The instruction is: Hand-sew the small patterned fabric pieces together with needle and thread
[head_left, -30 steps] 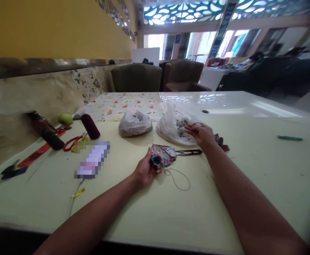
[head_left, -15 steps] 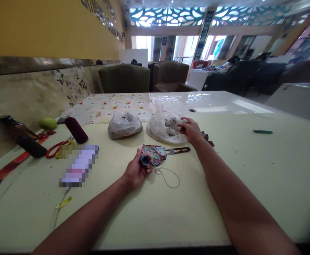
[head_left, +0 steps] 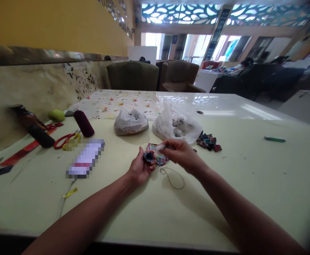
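In my left hand (head_left: 141, 166) is a small dark blue fabric pouch (head_left: 148, 156), its open mouth facing up. My right hand (head_left: 180, 153) pinches a tuft of white stuffing (head_left: 160, 148) just right of the pouch, apart from it. Beneath the right fingers lies a patterned multicoloured fabric piece (head_left: 161, 161), partly covered. A loop of thin thread (head_left: 176, 187) rests on the table in front. Behind the hands stands a white plastic bag (head_left: 161, 125) holding more stuffing (head_left: 179, 120). The thread snips are mostly hidden behind my right hand.
A second plastic bag (head_left: 131, 124) stands at centre left. Small sewn fabric pieces (head_left: 209, 141) lie beyond my right hand. On the left are a phone (head_left: 87, 157) with a cable, scissors (head_left: 63, 140), a maroon thread cone (head_left: 83, 124) and a green fruit (head_left: 56, 115). A green pen-like object (head_left: 274, 139) lies right.
My right hand has come back from the bag toward my left hand, carrying white stuffing. The left hand still holds the pouch. The view has shifted slightly.
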`<state>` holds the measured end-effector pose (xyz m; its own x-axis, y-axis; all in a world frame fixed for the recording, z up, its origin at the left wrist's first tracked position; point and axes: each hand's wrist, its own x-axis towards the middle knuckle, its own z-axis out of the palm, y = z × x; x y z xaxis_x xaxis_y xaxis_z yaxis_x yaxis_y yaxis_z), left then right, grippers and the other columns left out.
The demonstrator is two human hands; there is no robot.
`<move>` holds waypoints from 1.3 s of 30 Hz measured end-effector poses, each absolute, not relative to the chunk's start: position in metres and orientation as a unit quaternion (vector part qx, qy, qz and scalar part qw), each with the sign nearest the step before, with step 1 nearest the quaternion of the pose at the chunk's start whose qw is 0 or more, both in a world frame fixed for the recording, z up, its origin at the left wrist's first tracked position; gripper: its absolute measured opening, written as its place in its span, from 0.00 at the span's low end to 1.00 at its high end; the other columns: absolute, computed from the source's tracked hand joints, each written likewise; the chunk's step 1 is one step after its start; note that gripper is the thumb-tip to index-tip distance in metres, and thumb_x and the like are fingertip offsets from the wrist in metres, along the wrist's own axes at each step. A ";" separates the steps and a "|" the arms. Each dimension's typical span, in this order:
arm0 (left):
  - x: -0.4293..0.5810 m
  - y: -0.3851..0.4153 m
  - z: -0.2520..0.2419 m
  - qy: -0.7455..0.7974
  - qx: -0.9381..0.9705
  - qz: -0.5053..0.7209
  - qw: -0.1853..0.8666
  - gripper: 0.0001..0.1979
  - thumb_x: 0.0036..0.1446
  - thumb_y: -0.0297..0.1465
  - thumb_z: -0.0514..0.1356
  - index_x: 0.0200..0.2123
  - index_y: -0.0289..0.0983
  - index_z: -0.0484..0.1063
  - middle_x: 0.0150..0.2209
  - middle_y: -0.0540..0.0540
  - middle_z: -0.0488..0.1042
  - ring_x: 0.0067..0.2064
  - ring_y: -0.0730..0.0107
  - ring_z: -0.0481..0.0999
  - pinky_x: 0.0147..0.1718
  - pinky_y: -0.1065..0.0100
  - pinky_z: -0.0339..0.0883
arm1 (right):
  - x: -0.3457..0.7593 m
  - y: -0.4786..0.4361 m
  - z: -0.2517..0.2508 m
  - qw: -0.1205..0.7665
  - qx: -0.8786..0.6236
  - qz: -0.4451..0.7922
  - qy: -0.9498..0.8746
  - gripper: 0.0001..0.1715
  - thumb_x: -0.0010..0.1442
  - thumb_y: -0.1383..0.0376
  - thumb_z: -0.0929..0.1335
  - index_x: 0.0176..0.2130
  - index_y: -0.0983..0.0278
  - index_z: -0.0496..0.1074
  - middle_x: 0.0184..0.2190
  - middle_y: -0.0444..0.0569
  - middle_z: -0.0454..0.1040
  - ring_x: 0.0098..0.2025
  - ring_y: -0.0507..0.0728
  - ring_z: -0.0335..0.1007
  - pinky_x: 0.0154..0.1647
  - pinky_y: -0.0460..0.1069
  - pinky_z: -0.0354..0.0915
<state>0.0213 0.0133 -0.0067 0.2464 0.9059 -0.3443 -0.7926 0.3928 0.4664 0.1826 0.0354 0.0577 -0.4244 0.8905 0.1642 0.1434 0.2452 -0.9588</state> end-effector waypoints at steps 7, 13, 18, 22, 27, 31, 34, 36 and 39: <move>0.029 0.006 -0.004 0.343 0.132 0.566 0.738 0.23 0.69 0.43 0.45 0.34 0.33 0.70 0.23 0.48 0.70 0.20 0.77 0.66 0.19 0.76 0.62 | 0.171 0.010 0.024 0.362 -0.390 0.214 -0.819 0.07 0.59 0.70 0.67 0.33 0.64 0.76 0.32 0.48 0.76 0.33 0.54 0.70 0.36 0.47 0.62; 0.033 0.001 -0.003 0.356 0.157 0.554 0.736 0.22 0.67 0.46 0.51 0.32 0.33 0.70 0.21 0.50 0.68 0.20 0.77 0.65 0.19 0.75 0.61 | 0.169 0.008 0.015 0.346 -0.415 0.113 -0.834 0.15 0.57 0.73 0.64 0.42 0.60 0.73 0.36 0.48 0.78 0.36 0.57 0.73 0.34 0.47 0.61; 0.034 0.001 -0.002 0.359 0.143 0.542 0.746 0.22 0.67 0.45 0.50 0.31 0.33 0.68 0.21 0.49 0.68 0.19 0.76 0.65 0.17 0.75 0.59 | 0.168 0.007 0.010 0.358 -0.403 0.118 -0.834 0.18 0.55 0.75 0.63 0.43 0.59 0.71 0.37 0.47 0.78 0.37 0.56 0.74 0.36 0.47 0.63; 0.031 0.004 0.000 0.341 0.097 0.544 0.761 0.22 0.69 0.43 0.48 0.30 0.33 0.67 0.21 0.50 0.66 0.19 0.78 0.64 0.17 0.77 0.59 | 0.170 0.010 0.010 0.356 -0.385 0.131 -0.842 0.18 0.57 0.75 0.63 0.45 0.59 0.71 0.41 0.48 0.78 0.41 0.57 0.75 0.39 0.48 0.65; 0.026 0.007 0.000 0.332 0.079 0.555 0.759 0.22 0.69 0.43 0.46 0.32 0.32 0.67 0.22 0.49 0.68 0.20 0.78 0.65 0.19 0.77 0.62 | 0.173 0.010 0.013 0.360 -0.378 0.128 -0.843 0.21 0.58 0.72 0.65 0.51 0.61 0.68 0.37 0.48 0.78 0.34 0.55 0.74 0.34 0.46 0.63; 0.028 0.004 0.002 0.341 0.091 0.553 0.755 0.22 0.69 0.42 0.46 0.33 0.33 0.68 0.22 0.49 0.68 0.19 0.78 0.65 0.17 0.77 0.61 | 0.173 0.010 0.012 0.378 -0.374 0.137 -0.836 0.11 0.60 0.71 0.65 0.43 0.59 0.70 0.34 0.46 0.78 0.32 0.54 0.73 0.32 0.46 0.62; 0.032 -0.001 0.004 0.345 0.122 0.557 0.745 0.21 0.69 0.43 0.48 0.33 0.33 0.69 0.22 0.50 0.67 0.20 0.78 0.65 0.17 0.77 0.60 | 0.172 0.011 0.009 0.377 -0.367 0.130 -0.840 0.13 0.60 0.72 0.64 0.42 0.59 0.71 0.35 0.47 0.78 0.35 0.55 0.74 0.34 0.46 0.63; 0.034 -0.003 0.003 0.345 0.145 0.555 0.743 0.21 0.67 0.45 0.51 0.32 0.33 0.69 0.21 0.50 0.66 0.20 0.77 0.65 0.17 0.76 0.60 | 0.172 0.011 0.008 0.364 -0.370 0.110 -0.848 0.13 0.60 0.72 0.63 0.42 0.59 0.72 0.36 0.48 0.79 0.37 0.56 0.75 0.35 0.47 0.63; 0.035 -0.004 0.003 0.347 0.154 0.545 0.747 0.22 0.65 0.46 0.53 0.33 0.32 0.69 0.22 0.50 0.67 0.21 0.77 0.65 0.18 0.76 0.60 | 0.171 0.009 0.009 0.360 -0.384 0.086 -0.846 0.13 0.59 0.73 0.63 0.42 0.59 0.70 0.34 0.47 0.79 0.34 0.55 0.74 0.32 0.46 0.62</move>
